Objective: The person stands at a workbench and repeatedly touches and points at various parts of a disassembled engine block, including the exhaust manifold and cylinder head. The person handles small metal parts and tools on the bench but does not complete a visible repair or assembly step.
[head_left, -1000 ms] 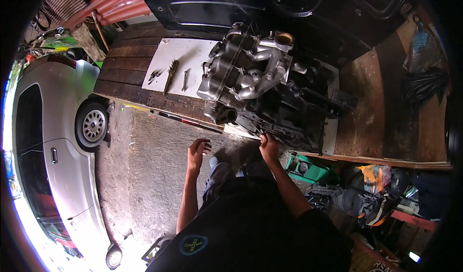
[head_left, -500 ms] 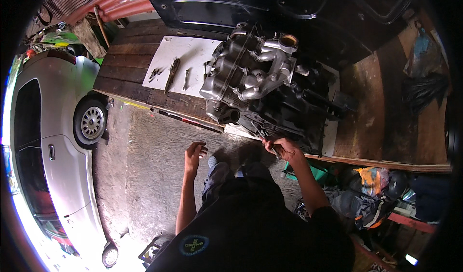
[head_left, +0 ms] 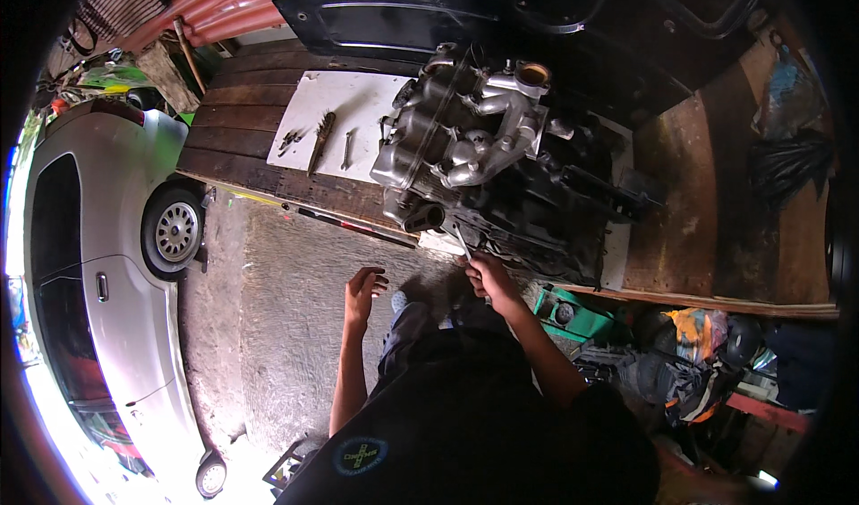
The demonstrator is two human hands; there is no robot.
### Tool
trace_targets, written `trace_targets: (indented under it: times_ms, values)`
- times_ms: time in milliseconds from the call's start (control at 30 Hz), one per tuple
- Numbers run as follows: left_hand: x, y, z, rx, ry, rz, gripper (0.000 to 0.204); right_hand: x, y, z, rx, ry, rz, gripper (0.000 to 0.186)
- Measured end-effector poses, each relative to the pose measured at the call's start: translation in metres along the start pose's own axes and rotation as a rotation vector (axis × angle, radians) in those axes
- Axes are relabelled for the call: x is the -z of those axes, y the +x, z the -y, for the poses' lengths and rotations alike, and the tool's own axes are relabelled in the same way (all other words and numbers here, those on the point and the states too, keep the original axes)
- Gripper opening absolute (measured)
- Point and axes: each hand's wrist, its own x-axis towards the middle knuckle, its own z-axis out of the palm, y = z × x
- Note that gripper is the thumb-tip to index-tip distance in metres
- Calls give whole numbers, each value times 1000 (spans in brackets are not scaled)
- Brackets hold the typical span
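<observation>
Your right hand (head_left: pixel 489 280) clutches a metal tool (head_left: pixel 463 245), jutting toward eleven o'clock, engine (head_left: pixel 465 143) at twelve; left hand (head_left: pixel 361 291) loosely spread!

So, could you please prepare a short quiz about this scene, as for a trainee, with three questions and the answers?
1. Which hand holds the slim metal tool?
2. True or false: the left hand is apart from the engine.
3. The wrench left of the engine lies on: A) a white board; B) a red cloth; C) a green crate.

Key:
1. The right hand.
2. True.
3. A.
</observation>
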Motion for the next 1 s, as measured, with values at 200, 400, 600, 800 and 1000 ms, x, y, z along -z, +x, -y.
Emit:
trace_targets:
  times_ms: [200, 400, 600, 800, 1000]
  values:
    - [-24, 9, -9, -13, -44, 93, 28, 50, 17, -51, 659, -628, -328, 19]
    - [-69, 34, -22, -63, 5, 237, 25, 44, 14, -36, 668, -747, -417, 22]
    - [-92, 39, -25, -131, 39, 312, 25, 54, 29, -41, 765, -800, -429, 25]
    - [-79, 28, -19, -35, -3, 262, 25, 55, 37, -43, 718, -818, -458, 29]
    - [-66, 20, -16, -19, 1, 199, 24, 33, 35, -47, 619, -816, -611, 33]
